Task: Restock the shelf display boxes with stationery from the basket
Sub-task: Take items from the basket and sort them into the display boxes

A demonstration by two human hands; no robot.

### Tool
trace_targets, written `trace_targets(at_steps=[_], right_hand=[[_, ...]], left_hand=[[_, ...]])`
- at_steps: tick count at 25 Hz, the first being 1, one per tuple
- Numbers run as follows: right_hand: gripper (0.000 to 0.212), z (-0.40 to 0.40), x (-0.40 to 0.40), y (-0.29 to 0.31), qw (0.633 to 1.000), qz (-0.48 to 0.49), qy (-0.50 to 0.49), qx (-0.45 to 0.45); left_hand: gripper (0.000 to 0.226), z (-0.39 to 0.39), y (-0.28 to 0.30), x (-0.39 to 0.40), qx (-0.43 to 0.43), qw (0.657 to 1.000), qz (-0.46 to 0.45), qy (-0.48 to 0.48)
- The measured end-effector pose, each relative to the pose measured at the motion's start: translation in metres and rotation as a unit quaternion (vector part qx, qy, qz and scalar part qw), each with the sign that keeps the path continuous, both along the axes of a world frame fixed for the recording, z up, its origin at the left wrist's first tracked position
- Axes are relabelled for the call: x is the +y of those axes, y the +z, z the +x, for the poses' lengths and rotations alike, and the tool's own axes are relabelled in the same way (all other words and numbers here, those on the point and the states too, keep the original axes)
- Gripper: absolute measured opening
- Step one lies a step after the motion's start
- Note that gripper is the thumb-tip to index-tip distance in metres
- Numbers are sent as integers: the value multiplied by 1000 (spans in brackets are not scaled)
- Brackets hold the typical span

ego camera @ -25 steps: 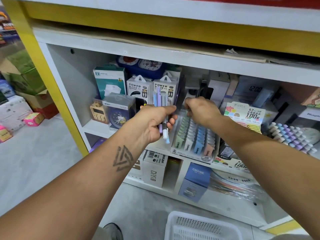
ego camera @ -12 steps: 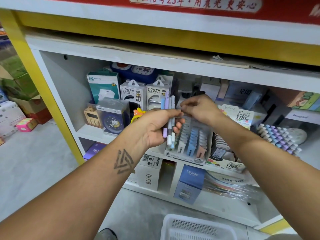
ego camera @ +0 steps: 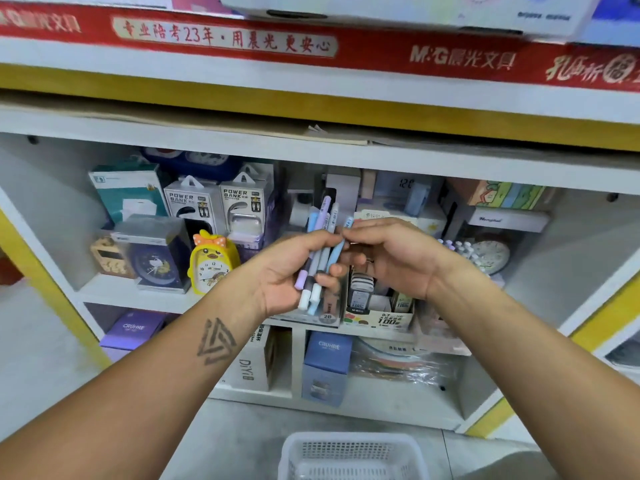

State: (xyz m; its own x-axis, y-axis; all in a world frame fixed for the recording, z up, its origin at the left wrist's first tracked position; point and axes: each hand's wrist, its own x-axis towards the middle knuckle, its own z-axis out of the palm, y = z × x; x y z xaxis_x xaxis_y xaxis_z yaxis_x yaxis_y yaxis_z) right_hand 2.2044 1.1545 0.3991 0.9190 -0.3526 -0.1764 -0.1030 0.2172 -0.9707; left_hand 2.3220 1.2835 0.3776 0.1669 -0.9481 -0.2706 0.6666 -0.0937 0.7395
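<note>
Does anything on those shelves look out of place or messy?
Mostly tidy. One oddity: flattened brown cardboard lies along the top of the white shelf board, its torn edge sticking up near the middle. The boxed goods below stand upright.

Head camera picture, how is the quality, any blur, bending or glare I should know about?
Head view: wide-angle bending bows the red banner and shelf edges; top right corner smeared by motion blur; hands and pens fairly sharp, power bank boxes readable; lighting soft and even, no harsh glare; basket cut off at the bottom edge.
</note>
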Motion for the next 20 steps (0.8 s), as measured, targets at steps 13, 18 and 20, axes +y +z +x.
trace_targets(at_steps=[13,18,20], right_hand=[[14,-1,-13,-3,999,25,-26,-15],[13,7,-13,-3,969,-248,-16,-1],[10,11,-8,-5,958,-286,6,13]], left_hand=[[20,2,-6,-1,-111,989,29,-91],[16,4,-10,4,-304,942,127,-61],[16,7,-10,8,-306,940,134,-63]])
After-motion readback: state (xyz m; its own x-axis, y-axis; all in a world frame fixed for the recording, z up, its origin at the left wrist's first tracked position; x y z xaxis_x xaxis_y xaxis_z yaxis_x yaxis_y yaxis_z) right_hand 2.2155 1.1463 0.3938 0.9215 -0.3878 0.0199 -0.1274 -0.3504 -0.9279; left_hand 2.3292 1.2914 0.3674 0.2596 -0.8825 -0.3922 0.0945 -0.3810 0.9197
